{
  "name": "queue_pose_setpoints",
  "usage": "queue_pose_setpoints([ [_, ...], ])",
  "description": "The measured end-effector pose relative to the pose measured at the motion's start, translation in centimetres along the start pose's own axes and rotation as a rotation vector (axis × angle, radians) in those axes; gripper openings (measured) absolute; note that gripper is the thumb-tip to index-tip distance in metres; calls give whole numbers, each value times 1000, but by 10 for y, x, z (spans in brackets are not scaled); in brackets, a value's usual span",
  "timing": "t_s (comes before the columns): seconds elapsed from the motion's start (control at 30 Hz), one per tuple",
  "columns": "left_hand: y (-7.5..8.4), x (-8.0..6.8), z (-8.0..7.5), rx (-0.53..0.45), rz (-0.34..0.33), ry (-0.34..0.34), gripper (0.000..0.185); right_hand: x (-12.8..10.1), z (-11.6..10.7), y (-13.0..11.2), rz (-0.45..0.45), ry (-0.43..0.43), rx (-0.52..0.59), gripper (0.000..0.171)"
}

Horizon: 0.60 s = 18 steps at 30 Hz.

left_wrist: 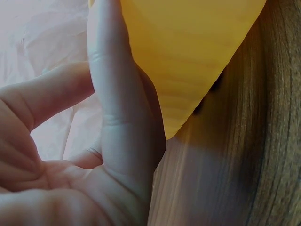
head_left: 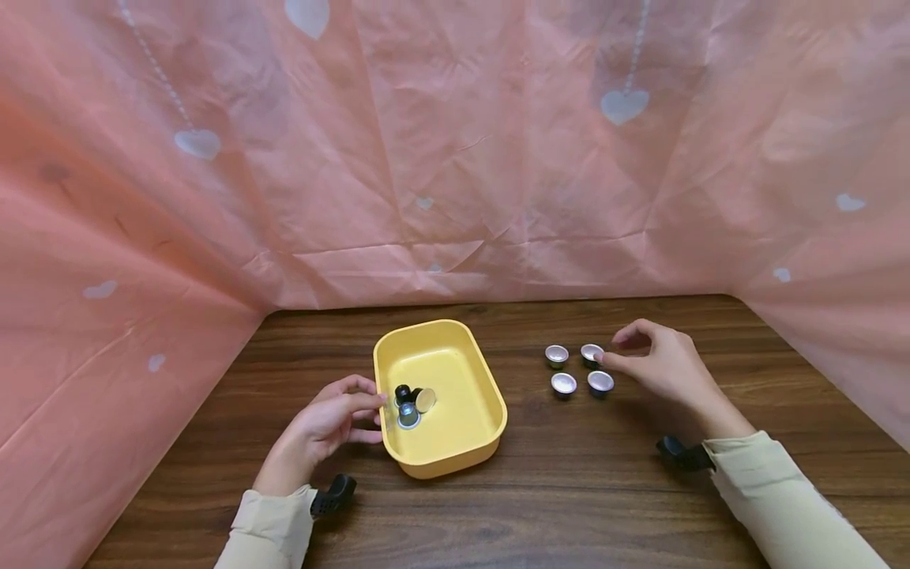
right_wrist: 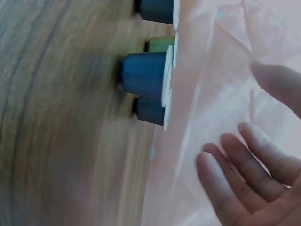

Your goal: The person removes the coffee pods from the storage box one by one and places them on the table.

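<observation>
My left hand holds the left wall of a yellow plastic box, thumb over the rim and fingers outside. The left wrist view shows the thumb against the yellow wall. Inside the box lie several coffee capsules, among them a blue-grey one and one with a gold lid. On the right, my right hand hovers beside a group of coffee capsules standing lid up, thumb tip close to the back right capsule. Its thumb and fingers are apart, with nothing between them. A blue capsule shows nearest in the right wrist view.
The capsules outside the box, including a green one and a front left one, stand on a dark wooden table. Pink cloth with white hearts hangs along the back and both sides.
</observation>
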<state>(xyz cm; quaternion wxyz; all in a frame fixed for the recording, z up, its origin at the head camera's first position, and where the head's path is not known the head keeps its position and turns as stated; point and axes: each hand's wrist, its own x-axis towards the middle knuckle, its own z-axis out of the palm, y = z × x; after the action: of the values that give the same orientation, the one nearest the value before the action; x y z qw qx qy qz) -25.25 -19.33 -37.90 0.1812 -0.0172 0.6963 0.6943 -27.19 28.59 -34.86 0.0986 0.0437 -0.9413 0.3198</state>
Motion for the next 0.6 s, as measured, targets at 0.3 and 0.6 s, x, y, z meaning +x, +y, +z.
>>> queue_pose_setpoints([
  [0.3, 0, -1, 0, -5, 17, -16, 15, -1, -16, -5, -25, 66, 312, 48],
  [0.6, 0, -2, 0, -7, 15, -25, 13, -4, -24, -10, -23, 76, 441, 45],
])
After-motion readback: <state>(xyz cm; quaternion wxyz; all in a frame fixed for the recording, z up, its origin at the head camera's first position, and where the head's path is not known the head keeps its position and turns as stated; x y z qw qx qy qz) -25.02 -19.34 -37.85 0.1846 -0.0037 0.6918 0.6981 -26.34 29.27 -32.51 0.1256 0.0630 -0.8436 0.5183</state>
